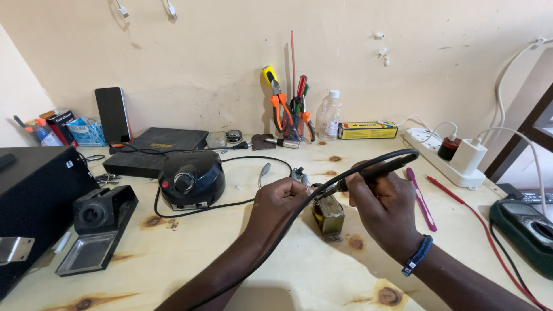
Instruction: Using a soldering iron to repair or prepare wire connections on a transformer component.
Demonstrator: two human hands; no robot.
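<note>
Pale plywood bench (288, 276), knotty grain, cream wall behind. Boxy metal transformer (328, 216) mid-bench. Left hand (276, 201) pinched on its near-left top edge. Right hand (386, 207) curled around black iron (368, 171), tip touching transformer top. Rubbery black cable (276, 230) loops over left forearm. Round black station (191, 178) left. Bare wood near edge.

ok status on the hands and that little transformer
Right hand grips black corded handpiece, tip on transformer. Left hand steadies it. Handpiece's cord crosses left arm.

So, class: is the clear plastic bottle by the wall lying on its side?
No, the clear plastic bottle stands upright against the wall, beside the holder of pliers.
</note>
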